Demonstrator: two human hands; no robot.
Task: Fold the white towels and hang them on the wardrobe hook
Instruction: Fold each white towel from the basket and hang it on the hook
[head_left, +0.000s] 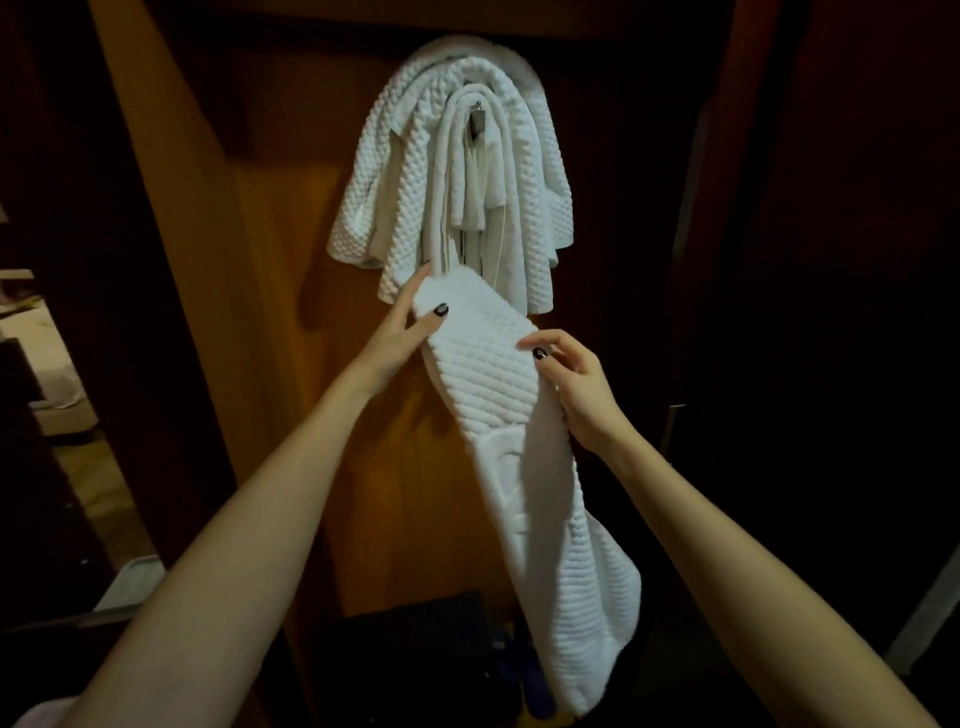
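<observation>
— Status?
— Tail of folded towel hangs low; left hand grips its top end, right hand pinches its side edge.
— Tip?
— Probably keep the fold closed, lift it past the hung towels, seat it on the hook.

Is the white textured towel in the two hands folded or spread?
Folded. The white textured towel forms a narrow layered strip, gripped by left hand and right hand.

Held towel: white — diagonal waffle ribbing.
Hung towels, twelve o'clock: white, same quilted weave.
Wardrobe panel: orange-brown wood.
Nails: black.
</observation>
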